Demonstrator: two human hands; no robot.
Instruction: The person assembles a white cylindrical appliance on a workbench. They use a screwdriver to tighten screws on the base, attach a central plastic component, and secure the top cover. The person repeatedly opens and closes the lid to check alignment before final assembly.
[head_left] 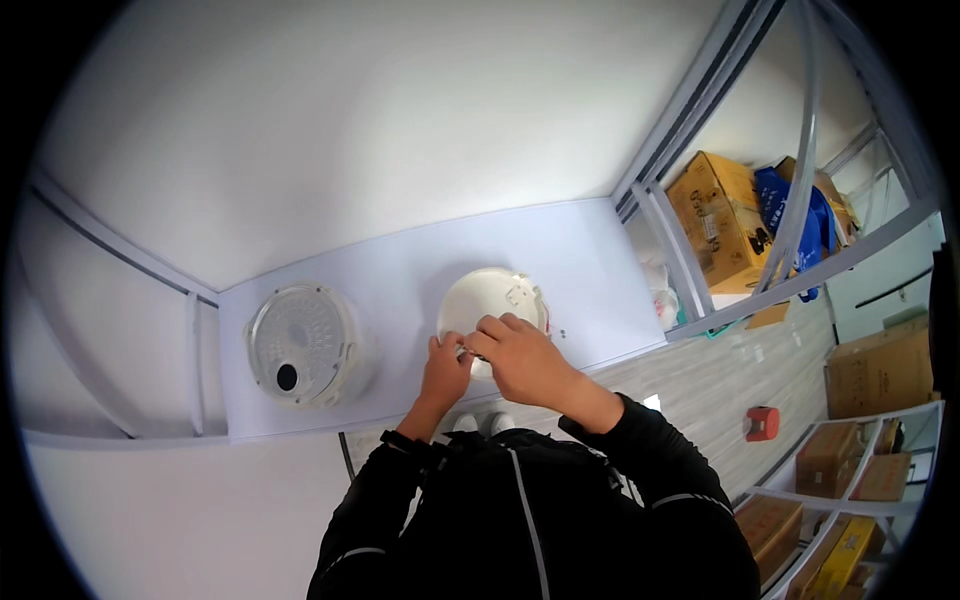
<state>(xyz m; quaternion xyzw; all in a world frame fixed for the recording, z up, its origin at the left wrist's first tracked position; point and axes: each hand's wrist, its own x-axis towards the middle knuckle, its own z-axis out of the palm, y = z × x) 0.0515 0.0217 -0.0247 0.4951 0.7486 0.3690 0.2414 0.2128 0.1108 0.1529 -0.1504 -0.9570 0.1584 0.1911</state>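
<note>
A round, cream-white plastic part [478,296] lies on the table in front of me, with a small raised fitting near its far right edge. Over its near left rim my left hand [446,370] and my right hand [523,358] meet, fingertips almost touching. Both are closed in a pinch. Something small and dark shows between the fingertips, too little of it to name. My right hand covers much of the part's near side. To the left stands a round whitish tub-like piece [305,335] with a grey patterned top and a black oval spot.
Small dark bits [562,333] lie on the white table [400,262] right of the cream part. A grey frame [655,240] rises at the table's right end, with a cardboard box [718,222] and blue bag beyond. A red stool [762,423] stands on the floor.
</note>
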